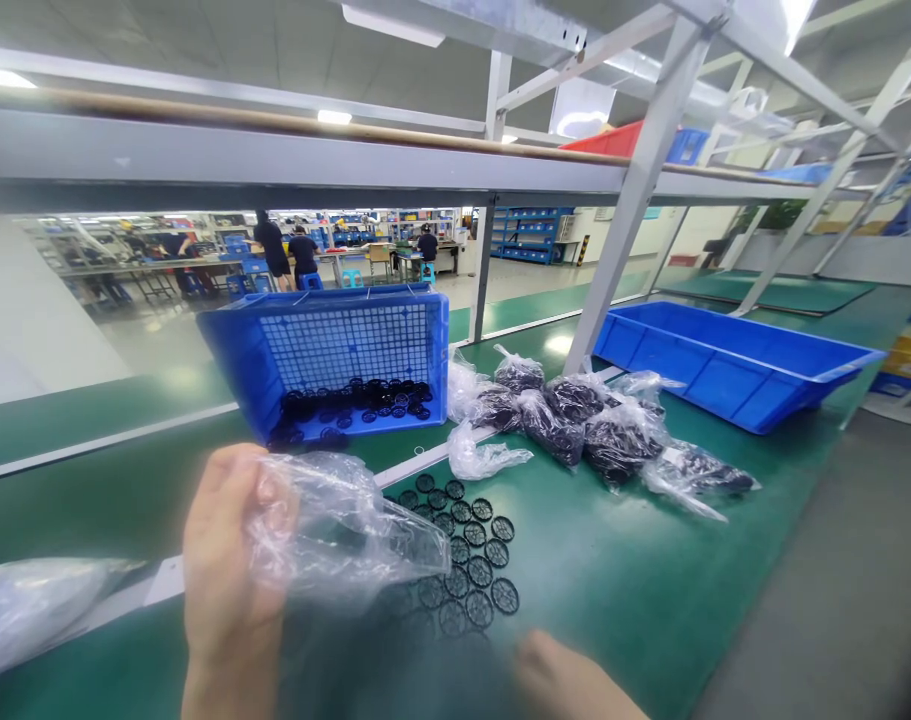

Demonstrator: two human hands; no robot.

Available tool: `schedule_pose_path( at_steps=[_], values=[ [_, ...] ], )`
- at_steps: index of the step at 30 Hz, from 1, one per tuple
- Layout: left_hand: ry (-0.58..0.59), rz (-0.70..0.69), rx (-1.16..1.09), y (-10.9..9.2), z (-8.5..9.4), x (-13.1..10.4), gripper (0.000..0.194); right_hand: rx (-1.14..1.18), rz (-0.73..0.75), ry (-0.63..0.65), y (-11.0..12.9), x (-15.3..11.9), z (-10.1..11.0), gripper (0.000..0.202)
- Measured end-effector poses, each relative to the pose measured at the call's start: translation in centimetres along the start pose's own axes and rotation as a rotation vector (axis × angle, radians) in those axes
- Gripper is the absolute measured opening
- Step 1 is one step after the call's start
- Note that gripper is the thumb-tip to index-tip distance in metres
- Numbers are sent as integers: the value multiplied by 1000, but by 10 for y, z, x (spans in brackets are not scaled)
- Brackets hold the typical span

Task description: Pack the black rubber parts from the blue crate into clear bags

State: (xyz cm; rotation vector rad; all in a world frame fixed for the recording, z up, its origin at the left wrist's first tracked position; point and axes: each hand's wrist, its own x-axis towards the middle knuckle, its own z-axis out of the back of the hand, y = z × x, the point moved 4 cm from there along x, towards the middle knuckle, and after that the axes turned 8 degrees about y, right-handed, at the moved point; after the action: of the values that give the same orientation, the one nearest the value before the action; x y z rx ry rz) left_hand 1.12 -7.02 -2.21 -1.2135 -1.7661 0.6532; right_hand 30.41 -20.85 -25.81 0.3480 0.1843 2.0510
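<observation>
My left hand [234, 530] is closed around a clear plastic bag [342, 530], whose open end points right over the green table [590, 560]. Under and beside the bag lie several round black spoked parts [479, 572], set out in rows. My right hand [552, 665] is low in the view, to the right of the rows and near the tabletop. It is smeared by motion, and its fingers cannot be made out.
A blue crate [425, 350] tipped on its side holds more black parts. Filled plastic bags [624, 440] lie right of it, near an empty-looking blue bin [725, 370]. A metal post [627, 200] rises behind them. Clear bags [42, 600] lie at left.
</observation>
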Motion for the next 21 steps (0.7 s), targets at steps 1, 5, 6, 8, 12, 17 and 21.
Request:
schedule_pose_path(
  at_steps=[1,5,6,8,12,17,21],
  values=[
    [2,0,0,0,0,0,12,0,-14,-2,-1,5,7,24],
    [-5,6,1,1,1,0,12,-5,-158,-77,-14,27,31,35],
    [-6,6,0,1,0,0,13,-16,-171,-78,-17,32,32,34],
    [-5,10,-1,1,0,1,13,-35,-168,-57,-24,36,29,32],
    [-4,18,-19,4,0,3,11,-31,-176,-39,-28,36,27,26],
    [11,28,-29,6,-1,3,11,-25,-67,4,-12,48,34,39],
    [5,20,-37,5,-2,3,10,-93,-5,74,-8,52,32,39]
  ],
)
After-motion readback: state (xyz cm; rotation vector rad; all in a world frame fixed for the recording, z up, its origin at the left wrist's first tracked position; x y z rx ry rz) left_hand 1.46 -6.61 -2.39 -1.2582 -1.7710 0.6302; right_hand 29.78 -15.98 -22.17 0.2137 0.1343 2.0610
